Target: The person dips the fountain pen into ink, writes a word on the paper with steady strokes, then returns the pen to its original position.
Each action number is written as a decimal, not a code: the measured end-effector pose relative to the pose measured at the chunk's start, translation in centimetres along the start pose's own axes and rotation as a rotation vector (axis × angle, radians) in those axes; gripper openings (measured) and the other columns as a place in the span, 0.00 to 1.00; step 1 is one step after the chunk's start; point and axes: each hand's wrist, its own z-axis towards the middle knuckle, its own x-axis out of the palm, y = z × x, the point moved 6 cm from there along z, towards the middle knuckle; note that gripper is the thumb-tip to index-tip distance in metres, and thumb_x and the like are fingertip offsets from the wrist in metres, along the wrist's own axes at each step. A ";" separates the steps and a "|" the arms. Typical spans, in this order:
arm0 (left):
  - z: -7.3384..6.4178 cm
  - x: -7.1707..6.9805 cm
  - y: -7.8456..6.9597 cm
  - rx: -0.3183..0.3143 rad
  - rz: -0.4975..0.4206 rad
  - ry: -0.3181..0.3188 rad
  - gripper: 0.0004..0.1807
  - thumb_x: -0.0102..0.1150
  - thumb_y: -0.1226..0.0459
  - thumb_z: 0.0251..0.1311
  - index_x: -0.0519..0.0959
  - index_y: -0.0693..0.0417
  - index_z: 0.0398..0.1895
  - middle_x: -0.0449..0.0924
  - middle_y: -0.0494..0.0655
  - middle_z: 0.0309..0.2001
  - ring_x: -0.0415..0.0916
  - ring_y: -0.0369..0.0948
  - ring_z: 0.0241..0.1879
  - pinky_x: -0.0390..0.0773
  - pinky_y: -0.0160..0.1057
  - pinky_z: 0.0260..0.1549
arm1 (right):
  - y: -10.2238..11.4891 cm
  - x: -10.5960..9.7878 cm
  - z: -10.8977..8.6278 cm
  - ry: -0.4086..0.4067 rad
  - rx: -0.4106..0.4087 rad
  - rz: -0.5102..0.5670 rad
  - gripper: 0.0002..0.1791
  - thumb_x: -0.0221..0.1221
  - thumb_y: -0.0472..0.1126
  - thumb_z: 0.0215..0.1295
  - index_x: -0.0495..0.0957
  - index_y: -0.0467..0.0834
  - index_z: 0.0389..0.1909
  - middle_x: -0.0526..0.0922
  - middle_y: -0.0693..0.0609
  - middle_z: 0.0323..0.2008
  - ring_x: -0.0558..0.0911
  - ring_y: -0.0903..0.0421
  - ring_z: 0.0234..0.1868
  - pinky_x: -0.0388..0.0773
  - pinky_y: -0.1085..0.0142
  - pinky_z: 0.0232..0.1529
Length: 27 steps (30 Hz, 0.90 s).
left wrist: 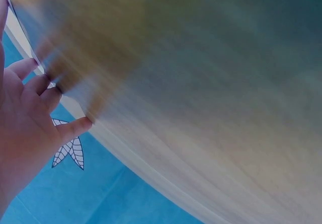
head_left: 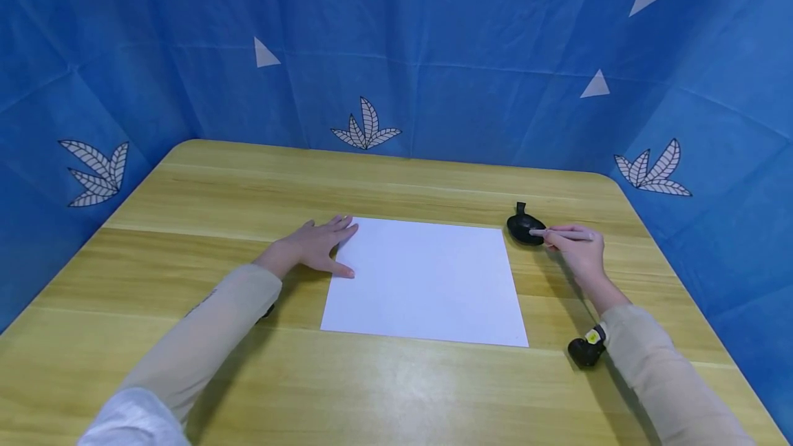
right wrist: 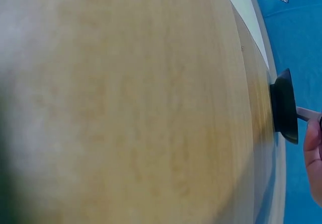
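Note:
A blank white sheet of paper (head_left: pixel 427 281) lies on the wooden table. My left hand (head_left: pixel 322 245) rests at its upper left edge, fingers spread, thumb and fingertips on the paper. In the left wrist view the same hand (left wrist: pixel 30 108) shows its fingertips against the surface. To the right of the sheet sits a small black dish (head_left: pixel 524 228) with a short tab handle. My right hand (head_left: pixel 579 250) pinches a slim, pale, pen-like stick (head_left: pixel 566 233), its tip over the dish. From the right wrist, the dish (right wrist: pixel 285 107) shows a flared rim, the stick's end inside it.
Blue cloth (head_left: pixel 421 54) with white triangles and leaf prints hangs behind and beside the table (head_left: pixel 396 391). A black wrist camera (head_left: pixel 585 352) hangs under my right sleeve. Bare wood surrounds the sheet.

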 end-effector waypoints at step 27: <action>0.1 0.0 0.1 0.000 -0.005 0.007 0.54 0.51 0.35 0.47 0.44 0.55 0.69 0.35 0.53 0.69 0.32 0.49 0.67 0.42 0.64 0.55 | 3.1 0.7 -1.4 0.028 0.102 -0.172 0.17 0.62 0.34 0.51 0.75 0.26 0.39 0.76 0.69 0.16 0.79 0.65 0.19 0.73 0.76 0.25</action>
